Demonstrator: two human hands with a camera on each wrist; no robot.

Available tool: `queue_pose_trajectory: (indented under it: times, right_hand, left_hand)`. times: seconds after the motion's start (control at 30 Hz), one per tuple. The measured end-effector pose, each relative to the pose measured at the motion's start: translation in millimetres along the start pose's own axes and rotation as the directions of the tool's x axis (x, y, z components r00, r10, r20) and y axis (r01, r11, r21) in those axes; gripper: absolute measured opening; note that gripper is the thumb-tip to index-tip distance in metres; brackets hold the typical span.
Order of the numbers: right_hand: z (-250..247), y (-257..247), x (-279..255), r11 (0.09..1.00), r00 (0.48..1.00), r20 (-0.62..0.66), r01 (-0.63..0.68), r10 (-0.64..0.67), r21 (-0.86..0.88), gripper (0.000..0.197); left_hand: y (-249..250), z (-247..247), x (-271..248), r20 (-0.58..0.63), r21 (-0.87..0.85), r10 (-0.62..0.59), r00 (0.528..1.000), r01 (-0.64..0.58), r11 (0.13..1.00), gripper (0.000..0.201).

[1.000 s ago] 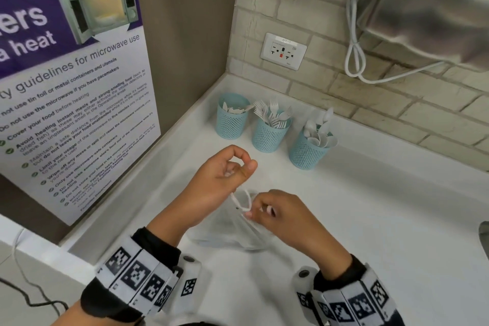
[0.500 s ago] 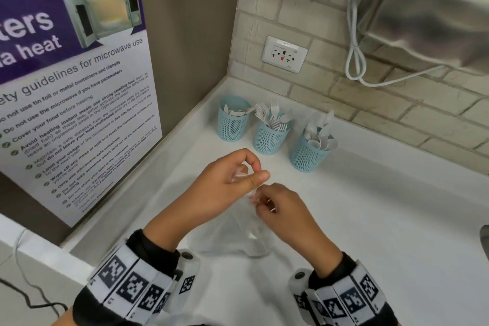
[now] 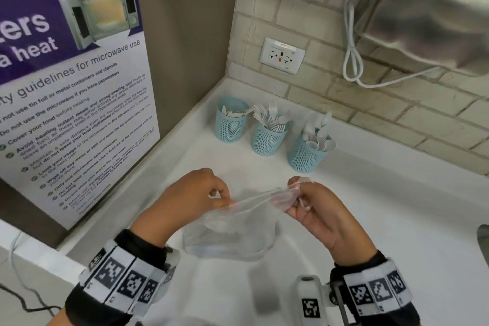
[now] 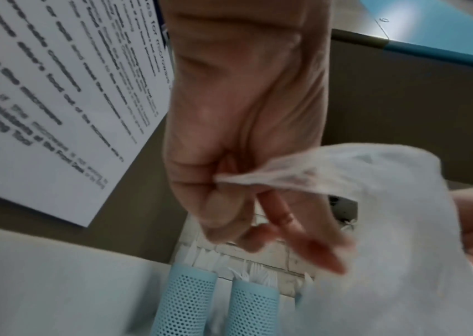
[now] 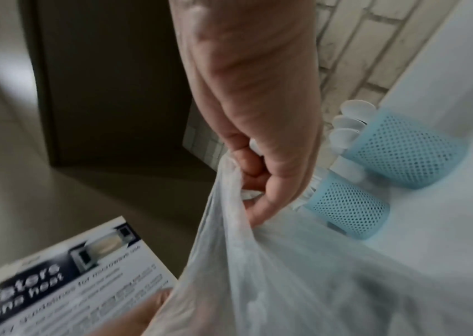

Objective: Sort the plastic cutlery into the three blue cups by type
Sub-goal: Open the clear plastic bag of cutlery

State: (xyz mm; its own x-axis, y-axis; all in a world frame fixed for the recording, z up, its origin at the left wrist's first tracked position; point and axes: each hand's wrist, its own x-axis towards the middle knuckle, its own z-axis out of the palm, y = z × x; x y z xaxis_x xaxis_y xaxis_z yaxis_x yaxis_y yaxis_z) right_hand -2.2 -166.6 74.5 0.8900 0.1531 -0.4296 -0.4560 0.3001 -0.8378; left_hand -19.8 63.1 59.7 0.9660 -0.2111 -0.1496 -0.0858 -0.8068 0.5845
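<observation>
Three blue mesh cups stand in the counter's back corner: the left cup (image 3: 230, 124) holds knives, the middle cup (image 3: 267, 140) forks, the right cup (image 3: 305, 153) spoons. In front of them a clear plastic bag (image 3: 238, 230) hangs over the counter, its top stretched between both hands. My left hand (image 3: 219, 197) pinches the bag's left edge between thumb and forefinger (image 4: 200, 181). My right hand (image 3: 299, 193) grips the bunched right edge of the bag (image 5: 287, 272) in its curled fingers (image 5: 255, 181). I cannot tell what is inside the bag.
A microwave-guidelines poster (image 3: 66, 87) leans on the left wall. On the brick back wall are a power outlet (image 3: 281, 55) and a looped white cable (image 3: 352, 61) under a steel appliance (image 3: 436, 8). The white counter (image 3: 383, 219) stretches right.
Both hands were close together at the bag's top; they have pulled apart, the right hand going right, and the bag's top is now stretched between them.
</observation>
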Motion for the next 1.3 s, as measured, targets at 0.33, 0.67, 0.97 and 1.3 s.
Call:
queue_pose_trajectory:
  times: [0.33,0.67,0.97,1.3]
  right_hand:
    - [-8.7,-1.3,-1.0,0.998,0.996,-0.085,-0.02,0.016,-0.053,0.021]
    - [4.3,21.9,-10.3,0.28,0.981,0.138,0.172,-0.137,-0.944,0.016]
    - [-25.0,4.2,2.4,0.954,0.98,0.067,-0.2,0.19,0.223,0.017]
    - [-7.2,5.6,-14.1,0.53,0.986,0.167,0.148,-0.012,-0.835,0.032]
  left_hand:
    - [-8.4,-3.7,2.0,0.116,-0.089,0.033,0.993,-0.023,0.996,0.029]
    - [15.5,0.5,8.3,-0.066,-0.84,-0.106,0.992,0.002,0.543,0.025]
    - [-8.8,-6.8,9.0,0.109,-0.978,-0.284,0.953,0.153,0.139,0.031]
    - [8.4,-1.6,10.9,0.184,-0.983,-0.211,0.96,0.174,-0.064,0.025]
